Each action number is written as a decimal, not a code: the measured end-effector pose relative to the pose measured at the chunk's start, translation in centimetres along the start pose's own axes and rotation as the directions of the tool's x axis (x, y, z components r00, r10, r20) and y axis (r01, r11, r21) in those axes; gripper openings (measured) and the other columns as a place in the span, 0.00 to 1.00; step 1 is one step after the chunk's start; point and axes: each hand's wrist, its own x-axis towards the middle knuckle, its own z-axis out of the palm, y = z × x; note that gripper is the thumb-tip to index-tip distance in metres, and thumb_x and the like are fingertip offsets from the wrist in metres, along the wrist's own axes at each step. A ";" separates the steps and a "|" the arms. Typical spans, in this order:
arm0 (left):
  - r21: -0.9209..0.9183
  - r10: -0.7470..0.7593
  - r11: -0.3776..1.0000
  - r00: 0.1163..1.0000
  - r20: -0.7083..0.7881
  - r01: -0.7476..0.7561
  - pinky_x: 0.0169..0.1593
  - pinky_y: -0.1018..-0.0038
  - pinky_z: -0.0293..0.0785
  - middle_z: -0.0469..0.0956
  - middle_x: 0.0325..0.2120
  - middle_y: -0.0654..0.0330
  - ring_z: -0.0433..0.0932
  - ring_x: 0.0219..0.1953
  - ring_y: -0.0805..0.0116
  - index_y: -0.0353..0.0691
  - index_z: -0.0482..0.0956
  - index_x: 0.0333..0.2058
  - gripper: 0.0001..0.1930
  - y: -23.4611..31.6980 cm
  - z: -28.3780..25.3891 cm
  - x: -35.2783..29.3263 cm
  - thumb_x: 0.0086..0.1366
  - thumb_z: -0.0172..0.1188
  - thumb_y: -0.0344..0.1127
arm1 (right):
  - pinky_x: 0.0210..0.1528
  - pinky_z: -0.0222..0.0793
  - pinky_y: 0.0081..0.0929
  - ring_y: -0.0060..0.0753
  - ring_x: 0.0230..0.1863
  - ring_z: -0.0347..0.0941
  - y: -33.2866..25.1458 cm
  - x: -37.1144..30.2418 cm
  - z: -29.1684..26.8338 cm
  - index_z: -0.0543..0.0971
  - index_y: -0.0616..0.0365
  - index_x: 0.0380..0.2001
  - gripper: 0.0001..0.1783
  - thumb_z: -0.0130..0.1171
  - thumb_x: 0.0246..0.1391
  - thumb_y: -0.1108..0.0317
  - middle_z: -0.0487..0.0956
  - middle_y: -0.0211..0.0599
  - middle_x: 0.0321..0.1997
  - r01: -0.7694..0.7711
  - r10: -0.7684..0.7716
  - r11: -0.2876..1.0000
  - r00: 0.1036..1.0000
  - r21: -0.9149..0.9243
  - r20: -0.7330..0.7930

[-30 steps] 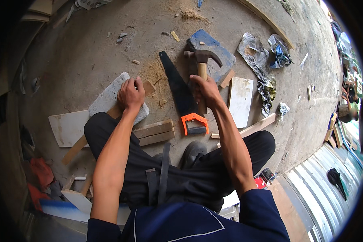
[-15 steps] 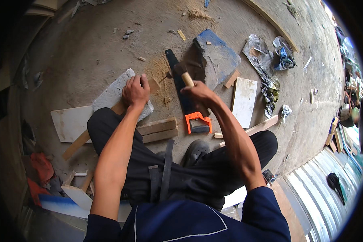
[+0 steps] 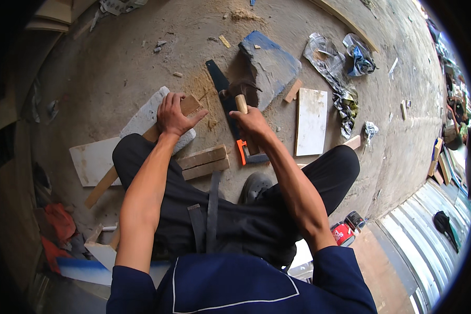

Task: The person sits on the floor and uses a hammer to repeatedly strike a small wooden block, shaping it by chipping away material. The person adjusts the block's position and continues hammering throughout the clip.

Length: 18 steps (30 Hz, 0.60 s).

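My left hand [image 3: 174,116] bears down on a long wooden strip [image 3: 102,186], fingers curled over it and thumb stretched out to the side. The strip slants across a pale grey block [image 3: 144,112], its far end just beyond my fingers. A thin, nail-like piece [image 3: 203,94] shows by that end, too small to be sure of. My right hand [image 3: 252,124] is closed round a hammer [image 3: 241,103] with a light wooden handle; its dark head is blurred. Under the hammer lies a handsaw [image 3: 217,77] with a dark blade and orange-and-black handle, partly hidden by my right hand.
A blue-grey block [image 3: 275,65] stands beyond the saw. Two short wood pieces [image 3: 204,161] lie between my knees. White boards [image 3: 312,123] [image 3: 91,159] flank me. Crumpled plastic [image 3: 327,60] lies far right; a red can [image 3: 343,234] stands by my right knee.
My left thumb has spread away from the fingers. My right hand, still round the hammer, has shifted slightly, now covering more of the saw's handle. The whole view has tilted a little.
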 end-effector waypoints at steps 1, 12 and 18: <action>0.038 0.027 0.999 1.000 -0.001 -0.027 0.40 0.63 0.72 0.72 0.31 0.57 0.74 0.38 0.56 0.42 0.75 0.34 0.27 0.3 -0.3 0.2 0.52 0.66 0.61 | 0.17 0.69 0.32 0.30 0.16 0.72 -0.3 -0.9 0.3 0.70 0.63 0.28 0.16 0.58 0.56 0.60 0.72 0.35 0.17 -0.019 0.019 1.000 0.999 -0.011 0.031; -0.092 0.115 0.990 0.990 0.077 -0.107 0.40 0.61 0.73 0.78 0.32 0.52 0.77 0.37 0.50 0.40 0.80 0.35 0.27 -3.0 -0.2 0.7 0.61 0.55 0.63 | 0.21 0.70 0.35 0.35 0.18 0.74 1.9 -3.8 -2.2 0.73 0.65 0.30 0.18 0.59 0.54 0.58 0.74 0.38 0.18 0.135 -0.136 0.991 0.989 -0.023 -0.055; 0.021 -0.071 0.997 0.919 0.387 0.068 0.48 0.58 0.67 0.78 0.33 0.50 0.76 0.41 0.48 0.40 0.84 0.35 0.35 -5.0 -1.6 2.6 0.67 0.39 0.67 | 0.20 0.69 0.33 0.32 0.17 0.73 2.6 -5.5 -1.8 0.71 0.65 0.30 0.18 0.59 0.56 0.58 0.74 0.37 0.18 0.152 -0.149 0.987 0.987 0.047 -0.059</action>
